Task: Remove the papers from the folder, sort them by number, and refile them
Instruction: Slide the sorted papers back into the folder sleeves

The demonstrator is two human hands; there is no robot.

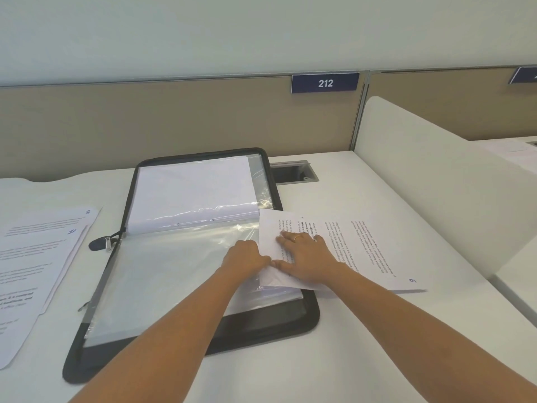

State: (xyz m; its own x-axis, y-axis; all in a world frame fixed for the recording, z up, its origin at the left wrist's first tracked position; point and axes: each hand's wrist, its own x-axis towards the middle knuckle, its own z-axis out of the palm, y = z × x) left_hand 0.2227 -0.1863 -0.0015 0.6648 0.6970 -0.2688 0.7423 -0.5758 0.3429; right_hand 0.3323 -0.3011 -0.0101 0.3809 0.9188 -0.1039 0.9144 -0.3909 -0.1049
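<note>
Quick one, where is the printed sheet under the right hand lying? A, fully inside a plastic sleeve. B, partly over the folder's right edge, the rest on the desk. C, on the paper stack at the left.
B: the printed sheet under the right hand overlaps the right edge of the zip folder and runs out onto the desk.

Left forearm (174,330) and right forearm (406,324) come in from the near edge, converging toward centre. Left hand (245,258): knuckles up, fingers curled under, grip hidden, thumb just beside the right thumb. Right hand (309,258): palm down, fingers straight and spread, ring on one, pressing flat on the printed sheet (366,245).
</note>
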